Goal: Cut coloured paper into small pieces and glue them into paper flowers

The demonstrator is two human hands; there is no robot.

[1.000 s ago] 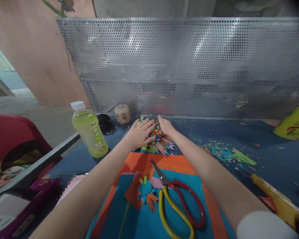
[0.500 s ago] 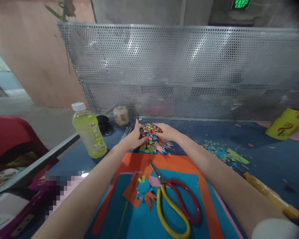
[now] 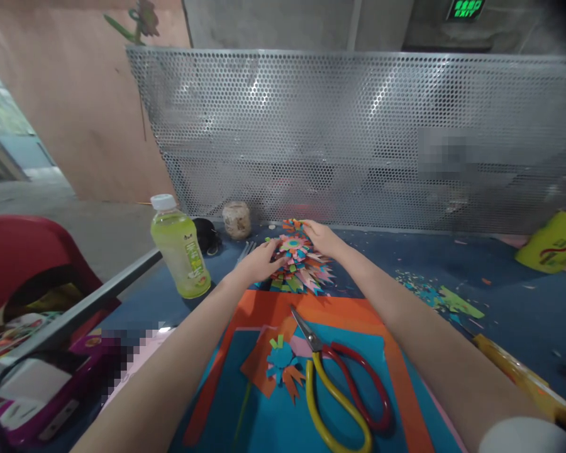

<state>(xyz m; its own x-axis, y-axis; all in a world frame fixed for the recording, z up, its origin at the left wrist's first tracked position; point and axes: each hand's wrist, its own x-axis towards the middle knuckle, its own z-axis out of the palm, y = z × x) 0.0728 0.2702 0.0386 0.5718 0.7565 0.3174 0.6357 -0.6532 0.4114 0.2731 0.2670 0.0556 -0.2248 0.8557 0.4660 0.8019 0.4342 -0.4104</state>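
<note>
Pile of colourful paper cut-outs (image 3: 298, 264) sits just behind the scissors (image 3: 339, 384), near the mesh screen (image 3: 358, 138). Left hand (image 3: 259, 263) flat against the pile's left edge, fingers together. Right hand (image 3: 321, 238) on its far side, fingertips pinching 1 piece. Green bottle (image 3: 180, 255) left of the pile.

Perforated metal screen (image 3: 358, 138) upright along far edge of blue-topped bench (image 3: 523, 302). Peach wall (image 3: 75, 113) at left, grey concrete wall behind. Green exit sign (image 3: 466, 9) lit, top right. Red chair (image 3: 23, 258) left. Daylight through opening, far left.
</note>
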